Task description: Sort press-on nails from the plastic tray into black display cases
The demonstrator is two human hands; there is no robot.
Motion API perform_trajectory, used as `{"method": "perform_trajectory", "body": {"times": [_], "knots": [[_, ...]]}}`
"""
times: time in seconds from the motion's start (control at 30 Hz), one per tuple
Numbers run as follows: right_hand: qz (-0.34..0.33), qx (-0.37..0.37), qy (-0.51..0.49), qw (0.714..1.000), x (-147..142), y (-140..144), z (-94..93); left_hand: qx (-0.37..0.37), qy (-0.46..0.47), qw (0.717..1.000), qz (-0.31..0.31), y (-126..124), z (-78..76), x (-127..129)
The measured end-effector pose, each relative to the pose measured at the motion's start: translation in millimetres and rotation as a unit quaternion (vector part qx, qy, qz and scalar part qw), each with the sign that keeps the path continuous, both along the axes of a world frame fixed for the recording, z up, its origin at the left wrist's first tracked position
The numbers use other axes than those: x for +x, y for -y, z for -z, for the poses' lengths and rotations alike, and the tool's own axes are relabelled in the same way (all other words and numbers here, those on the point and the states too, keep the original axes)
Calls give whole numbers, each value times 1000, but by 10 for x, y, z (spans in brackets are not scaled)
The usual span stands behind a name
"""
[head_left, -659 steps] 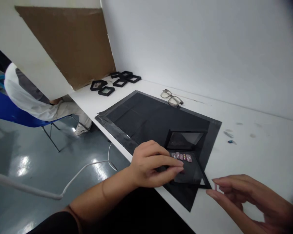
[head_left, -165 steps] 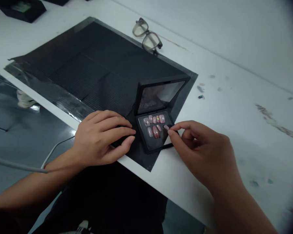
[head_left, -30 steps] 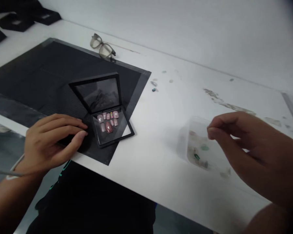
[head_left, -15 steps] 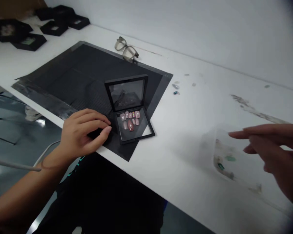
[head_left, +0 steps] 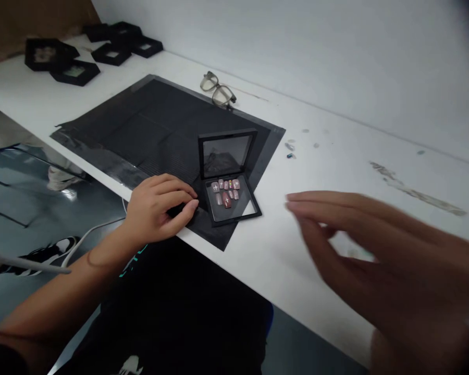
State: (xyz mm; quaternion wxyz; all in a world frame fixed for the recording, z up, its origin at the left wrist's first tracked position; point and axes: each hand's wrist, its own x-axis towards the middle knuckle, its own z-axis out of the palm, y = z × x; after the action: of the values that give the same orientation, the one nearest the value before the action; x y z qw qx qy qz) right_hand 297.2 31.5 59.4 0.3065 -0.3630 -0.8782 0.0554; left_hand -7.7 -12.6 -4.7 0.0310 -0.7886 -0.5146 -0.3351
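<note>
A small black case (head_left: pixel 238 217) stands with its windowed lid (head_left: pixel 223 154) raised. Several pink and brownish press-on nails (head_left: pixel 227 201) with star-like marks lie in its tray. Just left of the case, my left hand (head_left: pixel 156 208) rests at the table edge with loosely bent fingers, the thumb a little apart, holding nothing visible. To the right of the case, my right hand (head_left: pixel 375 245) hovers over the white table, thumb and fingertips pinched together. Whether something tiny is between those fingertips I cannot make out.
The case stands on a black mat (head_left: pixel 140 125). Eyeglasses (head_left: pixel 218 89) lie behind it. Loose nail tips (head_left: pixel 290 148) are scattered right of the mat. Several black hexagonal boxes (head_left: pixel 76 73) sit at the back left. A grey cable (head_left: pixel 27 263) crosses near my left forearm.
My right hand has moved left toward the case and its fingertips have come together; it now covers the clear tray seen before. The view has shifted; my left hand stays by the case.
</note>
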Motion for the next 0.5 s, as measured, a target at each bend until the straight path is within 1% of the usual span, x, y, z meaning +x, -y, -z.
{"method": "perform_trajectory", "body": {"times": [0.03,0.1,0.17,0.3,0.4,0.5], "knots": [[-40,36,22,998,-152,-1,18,-2,0,1000,3,2,1,-5],[-71,73,88,991,-352,-42,102,-6,2,1000,7,5,6,-14],[-64,85,117,987,-433,-105,215,-10,7,1000,9,5,14,-21],[-16,83,94,992,-459,-196,395,2,13,1000,5,7,26,-14],[4,61,86,994,-488,-222,453,6,10,1000,-2,10,25,-4],[-3,26,61,998,-508,-247,480,1,13,1000,0,9,24,0]]}}
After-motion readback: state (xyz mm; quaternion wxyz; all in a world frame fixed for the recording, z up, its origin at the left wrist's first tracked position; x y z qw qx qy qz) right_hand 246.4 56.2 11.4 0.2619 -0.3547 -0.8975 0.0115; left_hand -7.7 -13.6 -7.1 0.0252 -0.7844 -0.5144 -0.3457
